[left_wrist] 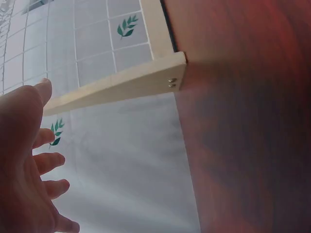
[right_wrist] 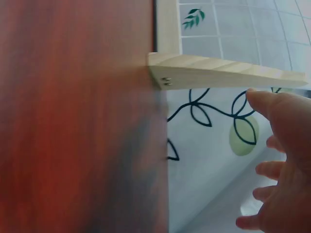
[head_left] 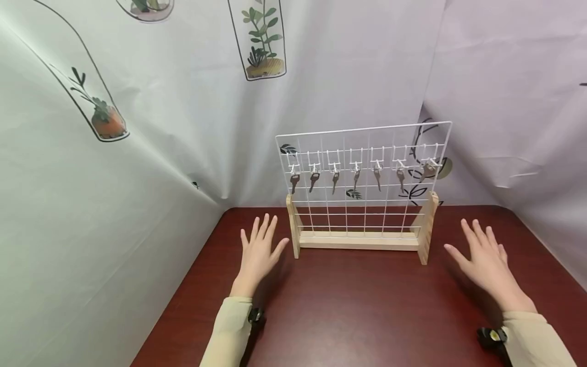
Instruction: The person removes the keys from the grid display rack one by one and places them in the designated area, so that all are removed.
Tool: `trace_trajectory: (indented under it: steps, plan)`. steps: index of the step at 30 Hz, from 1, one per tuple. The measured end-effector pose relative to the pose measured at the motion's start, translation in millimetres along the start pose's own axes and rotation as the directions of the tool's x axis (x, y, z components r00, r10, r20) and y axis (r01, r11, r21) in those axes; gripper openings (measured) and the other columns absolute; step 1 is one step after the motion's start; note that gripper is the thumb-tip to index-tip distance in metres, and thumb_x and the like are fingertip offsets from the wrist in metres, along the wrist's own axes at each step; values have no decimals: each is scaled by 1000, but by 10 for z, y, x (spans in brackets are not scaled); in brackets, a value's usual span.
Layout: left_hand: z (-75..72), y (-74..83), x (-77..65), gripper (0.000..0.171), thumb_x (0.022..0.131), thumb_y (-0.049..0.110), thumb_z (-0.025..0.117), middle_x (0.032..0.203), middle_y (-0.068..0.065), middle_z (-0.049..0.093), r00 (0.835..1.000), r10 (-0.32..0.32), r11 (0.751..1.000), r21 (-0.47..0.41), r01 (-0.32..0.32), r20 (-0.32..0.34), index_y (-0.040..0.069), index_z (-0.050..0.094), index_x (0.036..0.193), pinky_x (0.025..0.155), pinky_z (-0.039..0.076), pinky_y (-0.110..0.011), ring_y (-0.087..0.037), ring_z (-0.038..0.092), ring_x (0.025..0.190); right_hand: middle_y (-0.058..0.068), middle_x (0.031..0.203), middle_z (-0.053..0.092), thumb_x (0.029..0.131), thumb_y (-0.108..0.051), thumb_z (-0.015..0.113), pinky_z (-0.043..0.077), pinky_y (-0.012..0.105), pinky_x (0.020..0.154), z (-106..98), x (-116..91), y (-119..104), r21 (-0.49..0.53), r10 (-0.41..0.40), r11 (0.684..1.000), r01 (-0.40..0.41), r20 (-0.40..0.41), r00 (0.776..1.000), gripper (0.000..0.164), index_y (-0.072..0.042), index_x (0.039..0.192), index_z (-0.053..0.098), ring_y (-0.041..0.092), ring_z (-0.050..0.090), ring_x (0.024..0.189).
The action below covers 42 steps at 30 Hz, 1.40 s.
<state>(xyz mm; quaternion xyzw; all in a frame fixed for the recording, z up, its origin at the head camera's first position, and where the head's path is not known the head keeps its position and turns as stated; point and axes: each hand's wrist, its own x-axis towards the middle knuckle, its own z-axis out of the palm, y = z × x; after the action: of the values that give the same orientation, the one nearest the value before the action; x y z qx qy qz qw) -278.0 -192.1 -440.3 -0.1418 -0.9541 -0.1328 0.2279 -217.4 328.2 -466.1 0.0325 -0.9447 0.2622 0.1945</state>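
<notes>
A white wire grid rack [head_left: 364, 214] on a wooden stand [head_left: 357, 241] stands upright at the back of the table. Several metal keys hang in a row from its white hooks, among them a leftmost key [head_left: 294, 182] and a rightmost key [head_left: 428, 171]. To the left of the stand, my left hand [head_left: 258, 255] is held with fingers spread, holding nothing. On the other side my right hand [head_left: 488, 265] is likewise spread and holds nothing. Both wrist views show a wooden side leg [left_wrist: 121, 82] of the stand close to the thumb, apart from it.
The dark red wooden table [head_left: 348, 306] reaches back to a white curtain [head_left: 183, 102] printed with plants. The curtain hangs close along the left side and behind the rack. Each wrist wears a black strap device, such as the left one [head_left: 256, 315].
</notes>
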Motion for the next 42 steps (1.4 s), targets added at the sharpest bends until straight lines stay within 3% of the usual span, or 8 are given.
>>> trace_trajectory:
  steps: [9, 13, 18, 21, 25, 30, 33, 42]
  plan:
    - [-78, 128, 132, 68, 101, 50, 55, 161, -7, 35, 998, 0, 990, -142, -10, -69, 19, 35, 158, 118, 13, -67, -27, 22, 152, 32, 161, 16, 103, -30, 59, 11, 65, 118, -47, 318, -255, 158, -107, 981, 113, -46, 993, 77, -3, 160, 16, 50, 13, 148]
    - [-143, 192, 215, 63, 101, 41, 60, 156, -11, 42, 992, 6, 959, -279, -42, -128, 13, 41, 154, 118, 23, -63, -30, 33, 147, 31, 160, 21, 103, -30, 58, 19, 70, 113, -39, 397, -387, 211, -87, 973, 98, -60, 994, 75, -10, 162, 14, 53, 23, 144]
    - [-233, 275, 320, 57, 101, 33, 63, 149, -12, 51, 981, -12, 886, -457, -79, -192, 12, 47, 151, 112, 39, -52, -31, 47, 138, 33, 153, 35, 104, -29, 58, 38, 72, 97, -41, 475, -508, 280, -62, 956, 88, -99, 993, 74, -18, 163, 14, 60, 45, 125]
    - [-288, 318, 389, 52, 101, 30, 65, 144, -12, 56, 977, -37, 824, -559, -89, -210, 11, 51, 148, 109, 44, -47, -30, 54, 130, 34, 149, 40, 104, -30, 57, 50, 47, 102, -33, 502, -542, 325, -47, 943, 78, -103, 994, 73, -20, 163, 15, 58, 51, 121]
    - [-366, 377, 497, 47, 100, 24, 66, 137, -16, 61, 978, -71, 699, -710, -90, -195, 8, 56, 143, 106, 47, -45, -33, 59, 124, 33, 148, 42, 105, -31, 54, 35, 1, 92, -26, 506, -546, 366, -29, 929, 59, -88, 996, 69, -24, 163, 16, 55, 50, 125]
    - [-465, 448, 629, 43, 99, 17, 67, 134, -21, 62, 982, -85, 573, -815, -88, -166, 6, 58, 140, 105, 49, -44, -32, 61, 123, 32, 147, 44, 107, -30, 48, 30, 4, 96, -19, 498, -502, 371, -32, 927, 54, -66, 997, 63, -28, 163, 17, 53, 46, 129]
    - [-515, 490, 709, 43, 100, 15, 66, 134, -20, 62, 986, -72, 540, -837, -90, -153, 2, 57, 140, 105, 48, -44, -32, 60, 124, 33, 144, 46, 108, -27, 46, 34, 7, 95, -15, 500, -469, 368, -41, 928, 60, -61, 997, 61, -27, 162, 19, 53, 48, 127]
    - [-913, 755, 815, 39, 99, 7, 65, 131, -23, 63, 991, -100, 530, -847, -23, -90, -7, 58, 135, 100, 52, -39, -34, 63, 119, 35, 138, 51, 107, -21, 48, 35, 2, 74, -18, 549, -433, 347, -47, 935, 74, -85, 995, 59, -24, 161, 25, 55, 53, 118]
